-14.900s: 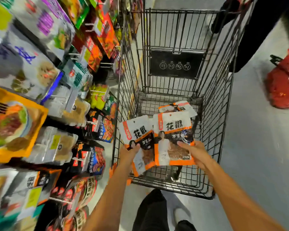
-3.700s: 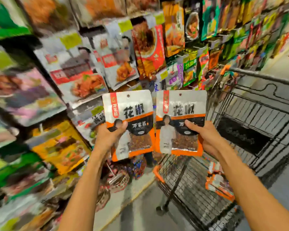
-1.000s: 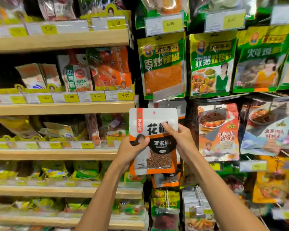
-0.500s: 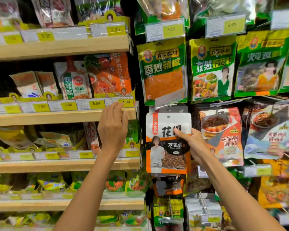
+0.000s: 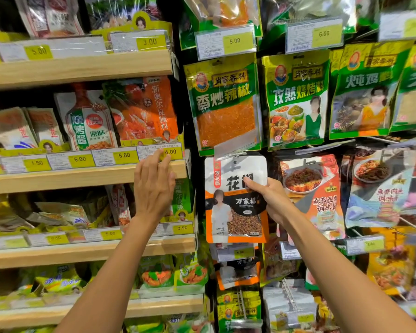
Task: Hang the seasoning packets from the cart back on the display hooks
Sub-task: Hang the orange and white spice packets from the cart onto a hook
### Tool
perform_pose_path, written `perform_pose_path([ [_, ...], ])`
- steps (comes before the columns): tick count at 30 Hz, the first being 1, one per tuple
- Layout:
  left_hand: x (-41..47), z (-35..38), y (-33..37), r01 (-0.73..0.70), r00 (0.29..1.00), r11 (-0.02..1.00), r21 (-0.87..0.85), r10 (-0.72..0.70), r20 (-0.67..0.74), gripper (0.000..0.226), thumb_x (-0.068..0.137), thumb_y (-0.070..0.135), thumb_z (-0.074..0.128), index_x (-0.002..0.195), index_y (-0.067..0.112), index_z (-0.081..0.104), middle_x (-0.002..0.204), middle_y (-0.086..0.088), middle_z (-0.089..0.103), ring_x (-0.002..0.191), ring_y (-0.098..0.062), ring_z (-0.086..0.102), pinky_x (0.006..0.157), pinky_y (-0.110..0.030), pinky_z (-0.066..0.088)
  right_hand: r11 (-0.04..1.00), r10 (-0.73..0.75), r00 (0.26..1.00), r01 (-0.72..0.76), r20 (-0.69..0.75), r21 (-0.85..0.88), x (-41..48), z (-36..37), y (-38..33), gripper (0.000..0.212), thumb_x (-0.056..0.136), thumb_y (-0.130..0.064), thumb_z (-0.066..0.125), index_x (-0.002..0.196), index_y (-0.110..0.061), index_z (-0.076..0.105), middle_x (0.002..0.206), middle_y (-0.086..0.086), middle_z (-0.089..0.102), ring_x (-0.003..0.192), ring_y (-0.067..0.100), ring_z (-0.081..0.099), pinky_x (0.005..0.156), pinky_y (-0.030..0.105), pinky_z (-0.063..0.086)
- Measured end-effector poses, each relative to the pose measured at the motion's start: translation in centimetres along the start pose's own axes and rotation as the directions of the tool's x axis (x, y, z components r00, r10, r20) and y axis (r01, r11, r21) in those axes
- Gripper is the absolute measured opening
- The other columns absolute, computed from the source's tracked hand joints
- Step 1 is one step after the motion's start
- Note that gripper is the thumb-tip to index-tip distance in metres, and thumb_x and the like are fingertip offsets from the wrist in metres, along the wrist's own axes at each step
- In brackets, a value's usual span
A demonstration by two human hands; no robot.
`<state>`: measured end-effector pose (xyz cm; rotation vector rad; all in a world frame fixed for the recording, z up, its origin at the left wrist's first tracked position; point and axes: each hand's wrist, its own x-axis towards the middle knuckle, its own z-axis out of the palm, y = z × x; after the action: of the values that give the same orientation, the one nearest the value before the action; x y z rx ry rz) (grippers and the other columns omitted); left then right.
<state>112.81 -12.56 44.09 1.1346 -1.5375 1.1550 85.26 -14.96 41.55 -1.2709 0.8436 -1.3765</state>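
- At the left column of the hanging display, the white-and-orange glossy plastic seasoning packet (image 5: 233, 212) is held flat and upright with its long axis vertical. Its white top edge sits just under the clear plastic tag flap (image 5: 237, 145) at the tip of a display hook. I cannot tell whether the small punched hole near the top is on the hook yet.
- The right hand (image 5: 271, 200) grips the packet at its right edge, roughly 1 third of the way down. The thumb lies across the printed front and the other fingers curl behind. The packet body spreads left of that palm, and the hook lies up and slightly left of the grip.
- In my judgement, the coming move turns on that near-vertical line from hole to hook tip. The film looks thin and slack, so the top may fold rather than slide on.
- The left hand (image 5: 153, 186) holds nothing. Its fingers are straight, with the tips touching the yellow 4.00 price label (image 5: 169, 152) on the edge of the pale wooden shelf (image 5: 82, 176), apart from the packet. The right hand is the nearer 1.
- Above hangs a green packet with a window of red-orange powder (image 5: 223, 104).
- Just to the right is a red-and-orange sauce packet (image 5: 315, 193).
- Below are more orange-edged packets of similar look (image 5: 238, 272).
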Motion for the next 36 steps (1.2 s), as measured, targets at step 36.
perform_pose_path([
  [36, 0.0, -2.2, 0.4, -0.004, 0.997, 1.000, 0.000, 0.004, 0.075, 0.030, 0.095, 0.015, 0.049, 0.119, -0.001, 0.057, 0.116, -0.021, 0.059, 0.111, -0.029, 0.043, 0.098, -0.049, 0.041, 0.682, -0.109, 0.866, -0.291, -0.487, -0.671, 3.5, 3.3, 0.1, 0.055, 0.086, -0.041, 0.065, 0.118, 0.001, 0.049, 0.118, 0.021, 0.058, 0.106, 0.039, 0.057, 0.072, 0.040, 0.043],
])
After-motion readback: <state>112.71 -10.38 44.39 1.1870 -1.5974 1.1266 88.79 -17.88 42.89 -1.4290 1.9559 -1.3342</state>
